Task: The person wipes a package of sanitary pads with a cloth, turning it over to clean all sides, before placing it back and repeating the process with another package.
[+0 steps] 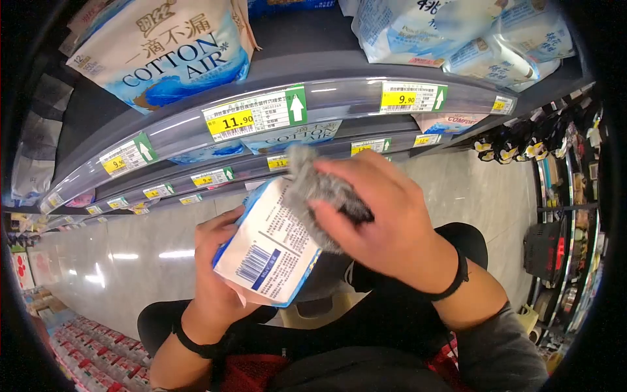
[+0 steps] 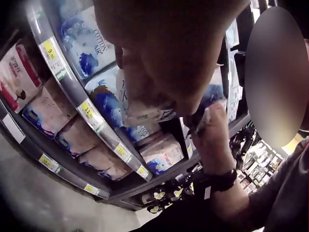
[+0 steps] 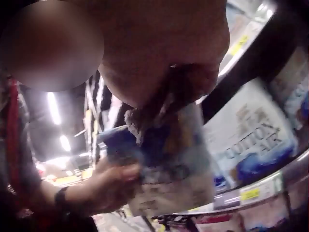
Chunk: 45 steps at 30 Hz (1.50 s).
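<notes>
A white and blue package (image 1: pixel 268 251), its barcode panel facing up, is gripped along its left side by the left hand (image 1: pixel 215 268). The right hand (image 1: pixel 392 225) holds a bunched grey cloth (image 1: pixel 320 196) against the package's upper right side. In the right wrist view the package (image 3: pixel 169 169) shows blue and pale areas, with the left hand (image 3: pixel 108 186) at its edge and a bit of the cloth (image 3: pixel 133 126) below the right hand (image 3: pixel 164 43). The left wrist view shows the right hand (image 2: pixel 212 140) beyond the large, dark left hand (image 2: pixel 164 53).
Shelves with price-tag rails (image 1: pixel 339 98) run across the front, bearing a large Cotton Air pack (image 1: pixel 163 52) and other packs (image 1: pixel 418 32). Black goods hang at the right, near a dark basket (image 1: pixel 543 251). Red and white packs (image 1: pixel 98 356) lie at lower left. A stool (image 1: pixel 313 313) is below.
</notes>
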Each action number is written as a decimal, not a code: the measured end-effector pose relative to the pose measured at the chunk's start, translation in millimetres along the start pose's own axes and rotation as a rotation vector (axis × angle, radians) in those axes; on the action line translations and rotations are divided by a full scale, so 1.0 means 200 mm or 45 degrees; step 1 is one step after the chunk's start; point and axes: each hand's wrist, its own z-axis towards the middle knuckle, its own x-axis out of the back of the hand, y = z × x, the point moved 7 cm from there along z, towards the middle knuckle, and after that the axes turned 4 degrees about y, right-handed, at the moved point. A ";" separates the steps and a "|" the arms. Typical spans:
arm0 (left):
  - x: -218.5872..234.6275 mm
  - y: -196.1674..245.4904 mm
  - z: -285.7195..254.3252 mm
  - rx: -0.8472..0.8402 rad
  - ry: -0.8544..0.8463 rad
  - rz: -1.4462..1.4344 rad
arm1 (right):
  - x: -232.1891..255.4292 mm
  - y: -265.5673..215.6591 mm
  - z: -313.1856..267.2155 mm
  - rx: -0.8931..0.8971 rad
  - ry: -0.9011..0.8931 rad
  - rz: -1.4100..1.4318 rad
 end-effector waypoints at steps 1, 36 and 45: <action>-0.01 -0.02 -0.01 -0.009 -0.010 0.030 | -0.03 -0.02 -0.01 0.026 -0.050 -0.029; -0.07 -0.07 -0.04 0.092 -0.132 0.037 | -0.13 -0.28 -0.19 0.209 -0.204 0.028; 0.00 0.04 0.04 -0.234 -0.164 -0.032 | -0.05 0.18 -0.02 -0.839 -0.073 0.931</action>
